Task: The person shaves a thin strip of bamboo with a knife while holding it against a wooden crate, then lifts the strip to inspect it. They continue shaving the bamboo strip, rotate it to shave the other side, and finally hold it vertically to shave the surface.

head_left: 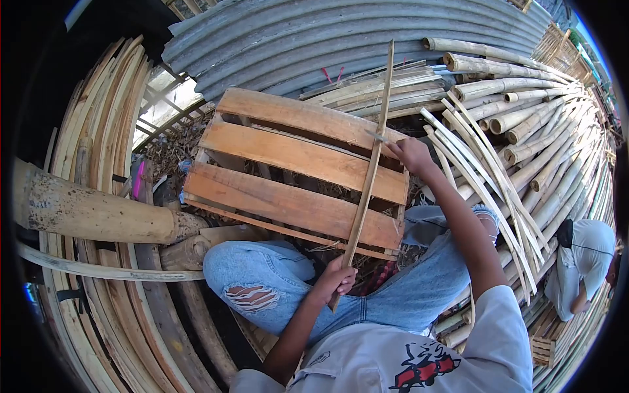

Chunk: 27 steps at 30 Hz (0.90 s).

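A long, narrow bamboo strip [369, 187] slants up from my lap, across a slatted wooden crate [282, 147] in front of me. Near the strip's lower end, my left hand [335, 280] is closed around it. My right hand [414, 156] grips a knife [377, 136], whose blade lies against the strip's upper part. The knife's handle is hidden inside my fist. Beneath the strip, the crate's orange-brown slats have gaps between them.
Cut bamboo poles [517, 121] are stacked at the right, with pale split strips [491, 190] lying over them. Corrugated sheeting [354, 39] stands behind the crate. A thick bamboo pole [111, 208] and long boards [98, 111] are at the left. Another person [580, 259] sits at far right.
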{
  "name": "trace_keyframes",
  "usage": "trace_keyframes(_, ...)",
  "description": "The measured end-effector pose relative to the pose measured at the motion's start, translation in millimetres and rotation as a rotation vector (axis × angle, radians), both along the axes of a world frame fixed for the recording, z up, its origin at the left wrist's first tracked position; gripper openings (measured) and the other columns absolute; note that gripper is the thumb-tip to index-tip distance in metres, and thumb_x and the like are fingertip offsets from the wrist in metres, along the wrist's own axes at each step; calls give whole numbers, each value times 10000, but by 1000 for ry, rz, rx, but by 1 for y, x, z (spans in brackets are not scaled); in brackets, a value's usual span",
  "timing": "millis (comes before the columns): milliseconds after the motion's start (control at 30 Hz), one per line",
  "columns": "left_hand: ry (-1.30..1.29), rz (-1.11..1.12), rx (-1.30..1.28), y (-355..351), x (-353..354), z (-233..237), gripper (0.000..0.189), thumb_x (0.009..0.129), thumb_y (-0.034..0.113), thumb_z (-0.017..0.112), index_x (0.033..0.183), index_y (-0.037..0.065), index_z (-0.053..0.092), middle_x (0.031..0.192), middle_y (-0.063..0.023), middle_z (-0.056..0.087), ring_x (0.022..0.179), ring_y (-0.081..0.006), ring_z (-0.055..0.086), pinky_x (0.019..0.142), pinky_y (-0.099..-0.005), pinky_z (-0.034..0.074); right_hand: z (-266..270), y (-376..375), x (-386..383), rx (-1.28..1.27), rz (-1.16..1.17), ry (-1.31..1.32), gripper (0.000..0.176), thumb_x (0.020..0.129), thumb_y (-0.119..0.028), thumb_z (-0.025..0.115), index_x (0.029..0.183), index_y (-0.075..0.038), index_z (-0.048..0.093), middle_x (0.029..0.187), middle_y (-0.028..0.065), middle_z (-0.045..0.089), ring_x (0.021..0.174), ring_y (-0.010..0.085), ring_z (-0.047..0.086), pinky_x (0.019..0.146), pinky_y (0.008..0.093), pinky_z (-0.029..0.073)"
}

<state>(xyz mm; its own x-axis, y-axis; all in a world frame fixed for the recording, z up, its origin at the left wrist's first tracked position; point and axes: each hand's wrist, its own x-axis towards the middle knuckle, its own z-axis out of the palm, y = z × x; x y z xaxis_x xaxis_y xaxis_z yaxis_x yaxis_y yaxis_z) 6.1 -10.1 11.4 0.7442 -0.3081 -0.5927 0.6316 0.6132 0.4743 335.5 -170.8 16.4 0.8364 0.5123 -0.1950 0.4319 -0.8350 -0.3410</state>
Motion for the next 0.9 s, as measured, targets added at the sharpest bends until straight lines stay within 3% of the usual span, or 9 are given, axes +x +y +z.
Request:
trace_keyframes(33, 16, 5, -72, 2, 1, 0, 168, 881, 48, 492, 814, 130, 362, 520, 46, 327, 334, -37, 297, 298, -194, 235, -22, -11, 23, 0, 73, -346, 538, 927, -476, 368, 755, -45, 641, 690, 177, 626, 717, 338, 629, 610, 449, 492)
trace_keyframes(233, 34, 22, -295, 13, 1, 2, 173, 896, 84, 478, 768, 135, 374, 497, 64, 305, 318, -20, 263, 287, -172, 224, 1, 7, -18, 65, 233, 76, 553, 920, -486, 378, 760, -24, 636, 680, 227, 596, 720, 395, 601, 687, 471, 470)
trace_keyframes(333, 21, 22, -317, 13, 0, 2, 186, 898, 86, 478, 755, 138, 371, 494, 66, 300, 317, -15, 264, 284, -168, 220, 8, 9, -35, 7, 401, -1, 544, 922, -476, 378, 750, -26, 630, 679, 234, 591, 709, 392, 600, 681, 473, 466)
trace_keyframes(400, 34, 18, -307, 11, -1, 0, 190, 899, 86, 478, 753, 140, 369, 494, 67, 298, 316, -12, 264, 283, -167, 219, -3, 2, -3, 93, 153, 2, 520, 922, -475, 385, 762, -50, 639, 683, 214, 602, 715, 381, 605, 664, 478, 474)
trace_keyframes(500, 31, 3, -309, 11, 1, 2, 195, 900, 86, 479, 750, 141, 367, 493, 67, 297, 314, -10, 265, 282, -168, 218, -37, -21, 48, 92, 171, -354, 535, 922, -486, 380, 770, -41, 634, 692, 212, 603, 723, 384, 602, 661, 482, 470)
trace_keyframes(600, 47, 12, -362, 16, 2, 6, 194, 900, 80, 480, 754, 139, 367, 493, 63, 302, 316, -12, 270, 283, -170, 220, -26, -12, 35, 88, 108, -222, 572, 923, -500, 376, 753, -14, 625, 704, 216, 602, 725, 385, 597, 645, 475, 467)
trace_keyframes(667, 63, 17, -404, 16, 2, 6, 191, 900, 75, 480, 760, 137, 368, 493, 60, 305, 317, -14, 273, 283, -171, 222, 16, 8, -6, 43, 277, 118, 606, 918, -518, 384, 731, 8, 619, 688, 217, 595, 722, 385, 595, 625, 463, 470)
trace_keyframes(733, 57, 2, -172, 10, 2, 5, 179, 897, 64, 486, 784, 132, 365, 497, 55, 319, 322, -20, 283, 288, -177, 228, 22, 13, -41, 20, 477, 117, 613, 914, -520, 394, 704, 12, 613, 644, 215, 580, 686, 383, 592, 606, 451, 472)
trace_keyframes(900, 51, -8, -66, 5, 0, -1, 177, 895, 56, 492, 807, 127, 356, 504, 51, 336, 330, -23, 297, 294, -183, 233, 17, 11, -72, 4, 559, 95, 596, 905, -530, 401, 678, -25, 621, 577, 186, 561, 594, 372, 580, 572, 462, 459)
